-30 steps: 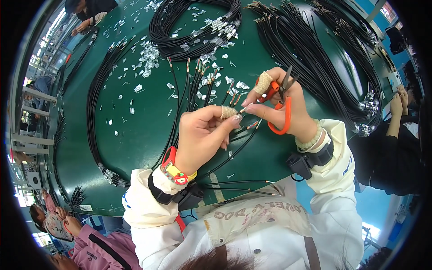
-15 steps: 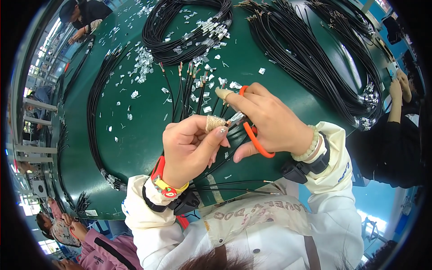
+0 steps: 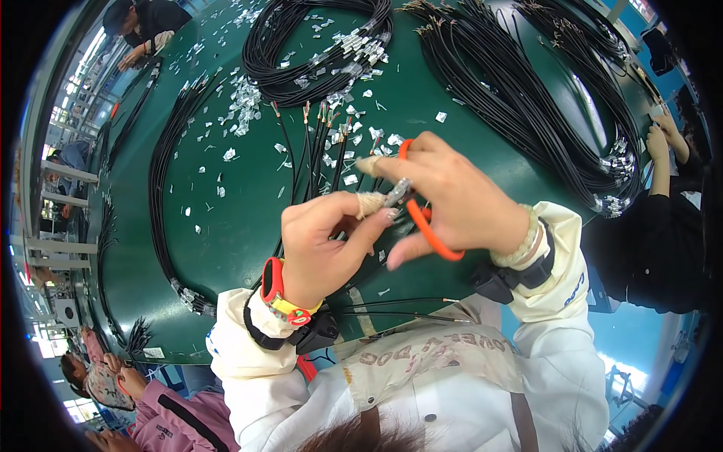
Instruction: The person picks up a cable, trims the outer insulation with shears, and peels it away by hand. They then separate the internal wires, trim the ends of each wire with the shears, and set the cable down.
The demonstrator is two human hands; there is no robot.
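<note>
Just changed: right hand [image 3: 467, 202] rolled over since a second ago, when it pinched at the wire tip with scissor blades up; now back of hand faces camera, thumb swung out.
Meaning: looks like handling the silver wrap, not the bare wire; a judgement only.
Left hand: centre of frame, thumb and forefinger together, clamped on silver wrap [image 3: 397, 193].
Right hand: thumb well apart from fingers, scissors [image 3: 424, 226] hooked on it; can't tell if its fingertips grip the wrap.
Wrap location: mid-frame, between the two hands, tilted up to the right; shiny, crinkled, foil-like. Cable under it mostly hidden.
Scissors: smooth orange looped handle; blades not readable.
Finger covers: cream, woven-looking, one on left forefinger [image 3: 370, 204], one at right fingertip [image 3: 367, 166], that one blurred.
Loose cables [image 3: 338, 160]: just above left hand, thin, black, round, coppery-red stripped ends.
Coil [image 3: 260, 64]: top centre, black loops, silver bits on it.
Big bundle [image 3: 501, 105]: upper right, long black strands, bent.
Scraps [image 3: 245, 98]: upper left of centre, small, flat, whitish-silver, jagged.
Table [image 3: 226, 256]: glossy green.
</note>
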